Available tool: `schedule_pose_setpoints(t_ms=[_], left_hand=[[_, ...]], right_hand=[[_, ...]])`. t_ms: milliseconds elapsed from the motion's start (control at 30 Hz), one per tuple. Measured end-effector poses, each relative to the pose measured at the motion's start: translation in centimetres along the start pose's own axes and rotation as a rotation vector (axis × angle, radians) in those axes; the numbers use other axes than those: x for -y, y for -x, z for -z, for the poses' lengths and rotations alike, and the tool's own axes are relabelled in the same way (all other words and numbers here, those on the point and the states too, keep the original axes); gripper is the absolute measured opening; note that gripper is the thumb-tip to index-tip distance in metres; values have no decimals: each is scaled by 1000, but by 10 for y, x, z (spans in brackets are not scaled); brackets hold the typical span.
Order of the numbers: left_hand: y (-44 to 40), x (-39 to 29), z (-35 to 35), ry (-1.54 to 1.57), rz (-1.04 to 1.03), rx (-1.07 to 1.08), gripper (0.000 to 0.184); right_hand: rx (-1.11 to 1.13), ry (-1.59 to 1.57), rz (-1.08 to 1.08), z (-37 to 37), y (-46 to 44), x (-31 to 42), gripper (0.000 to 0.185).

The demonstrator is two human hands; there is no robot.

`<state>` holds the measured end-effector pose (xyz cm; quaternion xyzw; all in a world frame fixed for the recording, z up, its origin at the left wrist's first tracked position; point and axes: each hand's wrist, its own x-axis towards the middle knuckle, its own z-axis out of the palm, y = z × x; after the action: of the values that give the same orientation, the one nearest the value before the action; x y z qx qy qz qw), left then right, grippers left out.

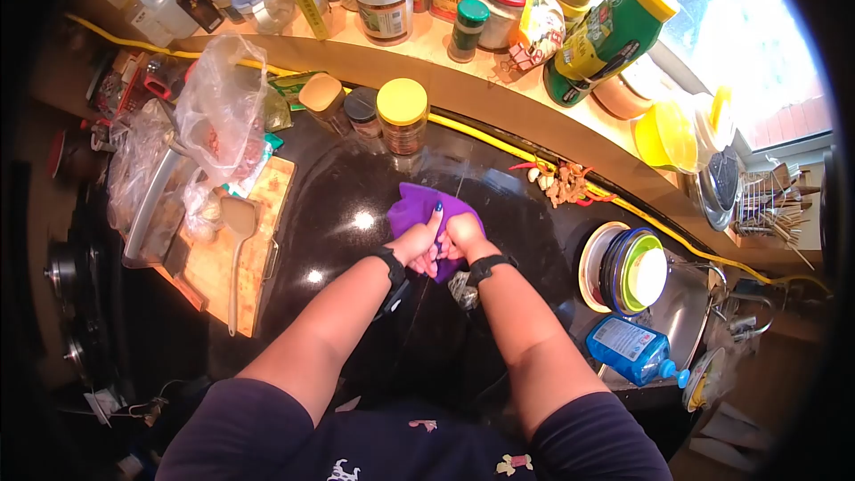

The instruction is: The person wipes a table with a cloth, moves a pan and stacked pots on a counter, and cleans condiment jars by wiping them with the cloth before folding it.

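Observation:
A purple cloth [414,205] is bunched between my two hands above the black countertop [329,187]. My left hand [421,243] holds its near left part, thumb pointing up. Around the cloth's right side, my right hand [463,237] is closed, with its fingers curled next to my left fingers. Part of the cloth hangs below my hands. Just under my right wrist lies a small crumpled clear and grey item [463,290] that I cannot make out. Behind the cloth stands a jar with a yellow lid [403,107].
Left are a wooden cutting board [209,263], a spatula [238,232] and plastic bags [223,107]. Ginger and chillies [566,185] lie back right. Stacked bowls [623,269] and a blue bottle [631,349] stand by the sink [681,307]. Jars line the shelf [445,71].

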<state>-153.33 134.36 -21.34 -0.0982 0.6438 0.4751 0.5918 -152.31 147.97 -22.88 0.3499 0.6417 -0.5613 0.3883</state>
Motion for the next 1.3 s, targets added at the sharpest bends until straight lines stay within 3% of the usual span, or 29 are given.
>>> schedule_pose_setpoints(t_ms=[333, 600, 767, 967, 1300], left_hand=[[-11, -47, 15, 5, -98, 20, 66], [-12, -54, 16, -79, -3, -46, 80], [-14, -51, 12, -45, -73, -79, 73], [-12, -39, -7, -236, -43, -215, 85], [23, 18, -85, -420, 176, -111, 93]], right_hand=[[-7, -9, 22, 24, -20, 40, 28], [-2, -38, 41, 26, -25, 43, 32], [-28, -65, 73, 24, -18, 40, 26], [-56, -295, 88, 18, 5, -2, 27], [112, -250, 26, 12, 67, -126, 17]])
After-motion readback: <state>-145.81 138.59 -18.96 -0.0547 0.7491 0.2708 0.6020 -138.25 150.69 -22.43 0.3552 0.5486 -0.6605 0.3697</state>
